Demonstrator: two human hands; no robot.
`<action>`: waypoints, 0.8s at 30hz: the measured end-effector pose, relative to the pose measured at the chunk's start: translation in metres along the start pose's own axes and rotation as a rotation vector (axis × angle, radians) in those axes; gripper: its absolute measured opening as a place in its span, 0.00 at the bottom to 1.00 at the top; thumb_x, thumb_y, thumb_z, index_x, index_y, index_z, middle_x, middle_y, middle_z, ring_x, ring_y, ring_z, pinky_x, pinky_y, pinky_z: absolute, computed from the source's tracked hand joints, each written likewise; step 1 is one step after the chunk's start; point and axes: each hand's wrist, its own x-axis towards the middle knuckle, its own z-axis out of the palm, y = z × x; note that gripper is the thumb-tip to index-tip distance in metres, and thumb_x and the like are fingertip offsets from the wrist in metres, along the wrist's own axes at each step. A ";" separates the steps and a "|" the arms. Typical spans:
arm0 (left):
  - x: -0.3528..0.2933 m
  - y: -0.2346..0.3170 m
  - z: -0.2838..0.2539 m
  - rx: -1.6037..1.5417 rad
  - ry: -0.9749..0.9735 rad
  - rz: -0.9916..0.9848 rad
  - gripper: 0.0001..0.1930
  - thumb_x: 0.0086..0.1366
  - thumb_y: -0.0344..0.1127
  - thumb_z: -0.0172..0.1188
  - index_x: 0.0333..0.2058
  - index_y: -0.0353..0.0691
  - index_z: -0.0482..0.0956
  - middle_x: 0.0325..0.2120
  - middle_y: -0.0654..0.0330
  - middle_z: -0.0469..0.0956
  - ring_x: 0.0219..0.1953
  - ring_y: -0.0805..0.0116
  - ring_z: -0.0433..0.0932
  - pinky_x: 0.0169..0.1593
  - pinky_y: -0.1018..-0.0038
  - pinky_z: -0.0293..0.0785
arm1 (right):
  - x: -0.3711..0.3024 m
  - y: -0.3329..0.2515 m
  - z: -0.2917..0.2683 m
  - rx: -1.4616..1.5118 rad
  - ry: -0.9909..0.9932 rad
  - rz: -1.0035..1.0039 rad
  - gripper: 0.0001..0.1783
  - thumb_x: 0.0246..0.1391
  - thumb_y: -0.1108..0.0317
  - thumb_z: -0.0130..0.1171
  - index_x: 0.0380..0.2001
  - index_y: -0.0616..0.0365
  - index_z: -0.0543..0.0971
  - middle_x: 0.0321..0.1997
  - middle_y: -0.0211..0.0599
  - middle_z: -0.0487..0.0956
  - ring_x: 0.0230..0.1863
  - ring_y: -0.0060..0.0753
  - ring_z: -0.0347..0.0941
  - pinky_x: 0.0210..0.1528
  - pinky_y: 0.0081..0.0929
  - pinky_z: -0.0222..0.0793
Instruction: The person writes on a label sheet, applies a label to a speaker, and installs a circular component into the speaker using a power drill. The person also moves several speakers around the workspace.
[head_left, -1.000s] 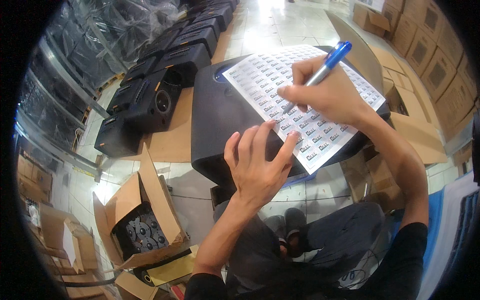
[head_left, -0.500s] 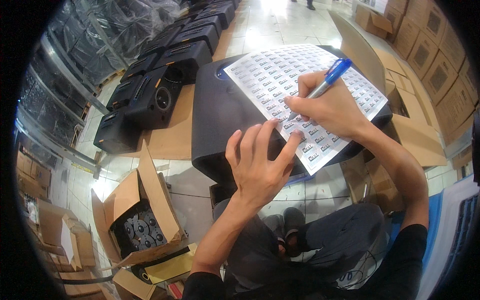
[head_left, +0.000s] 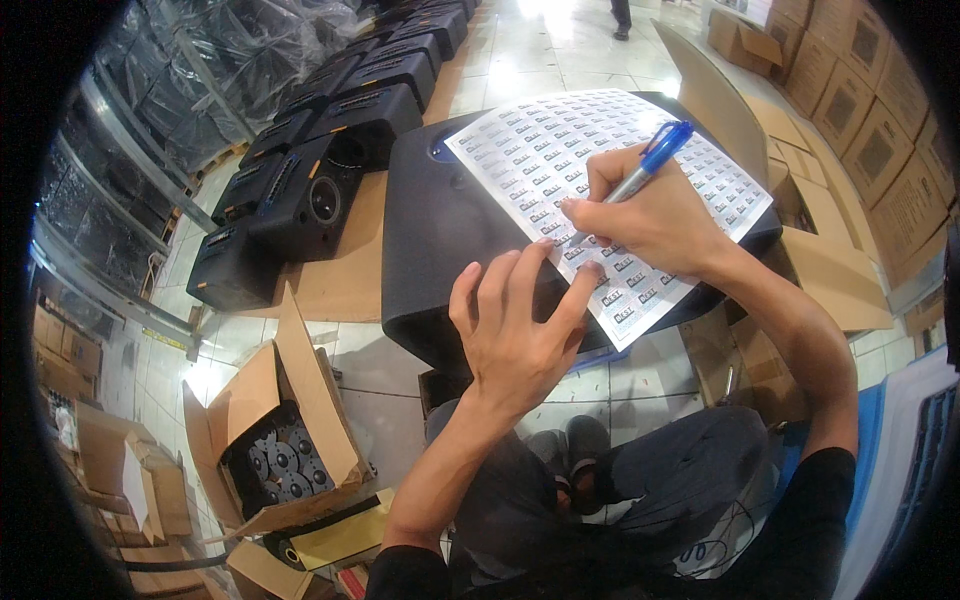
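Note:
A white sheet of printed labels (head_left: 540, 130) lies slanted over the top of a large black speaker cabinet (head_left: 430, 230) in front of me. My right hand (head_left: 665, 215) grips a pen (head_left: 660, 150) with a blue capped end and a grey barrel. Its tip meets the labels near the sheet's left edge, close to my left fingers. My left hand (head_left: 520, 320) is spread, with thumb and index fingertip at the sheet's near left edge; the other fingers rest over the black cabinet. The writing end is partly covered by my right fingers.
Rows of black speaker cabinets (head_left: 310, 190) stand on cardboard at the left. An open carton (head_left: 320, 420) of round black parts sits lower left. Open carton flaps (head_left: 835, 280) border the cabinet on the right, with stacked cartons (head_left: 880, 140) beyond. Someone's leg (head_left: 621, 15) shows far off.
The pen and my right hand have shifted slightly left along the sheet. My left hand stays almost still. In the distance, the other person's legs have moved.

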 end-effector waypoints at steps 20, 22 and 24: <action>-0.001 -0.001 0.002 0.022 0.006 0.008 0.23 0.46 0.36 0.70 0.44 0.56 0.83 0.52 0.58 0.75 0.56 0.57 0.68 0.64 0.53 0.54 | 0.000 0.004 0.001 0.003 0.134 -0.024 0.15 0.47 0.68 0.62 0.15 0.66 0.74 0.12 0.34 0.72 0.17 0.20 0.69 0.22 0.23 0.62; -0.001 0.000 0.002 0.021 0.010 0.009 0.23 0.45 0.36 0.70 0.44 0.55 0.83 0.52 0.58 0.75 0.56 0.57 0.68 0.64 0.53 0.54 | 0.001 0.005 0.001 0.001 0.133 -0.038 0.15 0.47 0.68 0.62 0.14 0.66 0.74 0.12 0.35 0.72 0.16 0.20 0.68 0.22 0.23 0.62; -0.001 0.000 0.002 0.017 0.013 0.009 0.23 0.45 0.36 0.70 0.44 0.55 0.83 0.52 0.58 0.75 0.56 0.57 0.68 0.64 0.53 0.54 | 0.001 0.006 0.001 -0.031 0.141 -0.043 0.15 0.46 0.67 0.62 0.14 0.67 0.73 0.12 0.34 0.71 0.16 0.21 0.68 0.22 0.24 0.62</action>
